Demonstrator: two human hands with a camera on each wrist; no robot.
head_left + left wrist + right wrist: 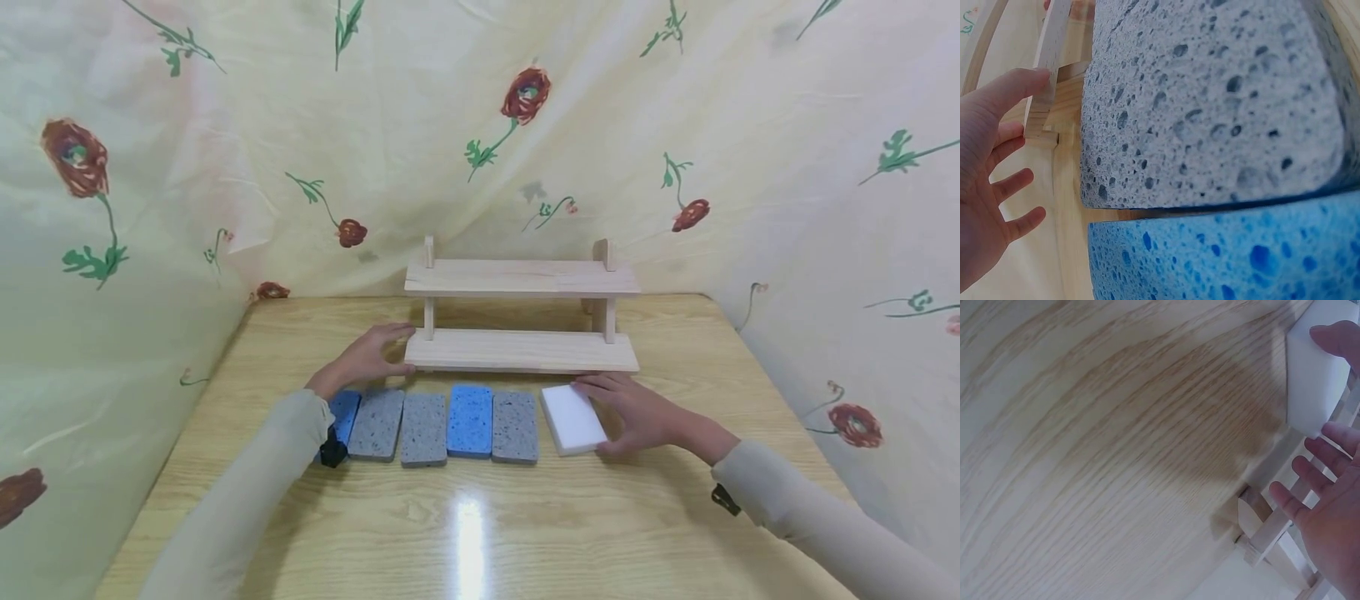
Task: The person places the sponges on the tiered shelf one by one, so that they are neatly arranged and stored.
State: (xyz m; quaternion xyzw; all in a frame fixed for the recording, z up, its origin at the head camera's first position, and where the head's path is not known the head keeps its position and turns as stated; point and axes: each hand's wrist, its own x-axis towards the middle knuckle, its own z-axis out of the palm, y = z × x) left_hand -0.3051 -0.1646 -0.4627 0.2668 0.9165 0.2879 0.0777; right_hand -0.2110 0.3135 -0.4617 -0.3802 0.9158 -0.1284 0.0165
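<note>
In the head view my left hand grips the left end of the lower board of a two-tier wooden shelf. The left wrist view shows its thumb on the board's front edge, with the other fingers spread. My right hand holds a white sponge by its near and far edges, thumb toward the front. Left of that sponge lie a grey sponge, a blue sponge and two more grey sponges. Another blue sponge is partly hidden by my left wrist.
The sponges lie in a row on the wood-grain table, just in front of the shelf. The shelf's upper board stands above the lower one. Flower-patterned cloth hangs behind the table and on both sides.
</note>
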